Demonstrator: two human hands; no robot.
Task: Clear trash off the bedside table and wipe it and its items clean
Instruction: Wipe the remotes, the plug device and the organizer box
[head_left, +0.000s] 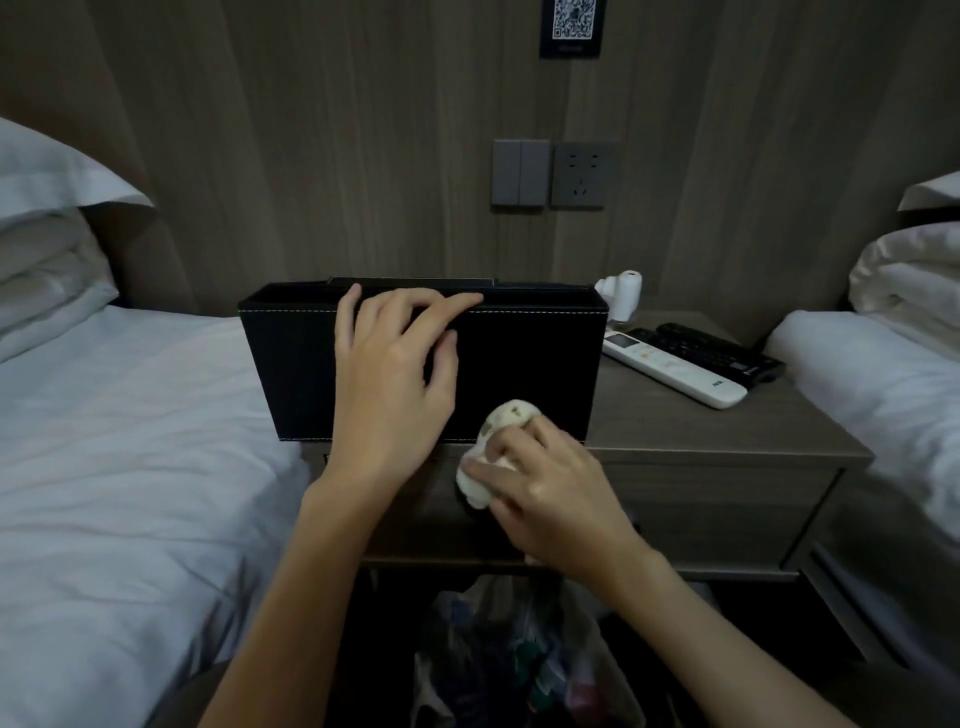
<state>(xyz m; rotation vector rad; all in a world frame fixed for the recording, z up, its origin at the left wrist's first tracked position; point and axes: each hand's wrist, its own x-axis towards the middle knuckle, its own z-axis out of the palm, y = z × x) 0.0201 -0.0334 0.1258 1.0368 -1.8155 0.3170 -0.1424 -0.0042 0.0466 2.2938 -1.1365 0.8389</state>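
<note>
head: left hand (387, 374) fingers (452, 302) spread on black box (530, 374); right hand (545, 483) grips cloth (506, 415).

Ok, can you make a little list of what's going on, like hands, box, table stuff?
left hand: rests on the box's top edge
right hand: holds a crumpled cloth at the box's lower front
box: black, upright on the table
right of box: white remote and black remote, side by side
below: bag with trash

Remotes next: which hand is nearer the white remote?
Right. The right hand is front-left of the white remote; the left hand rests farther left, on the black box.
</note>
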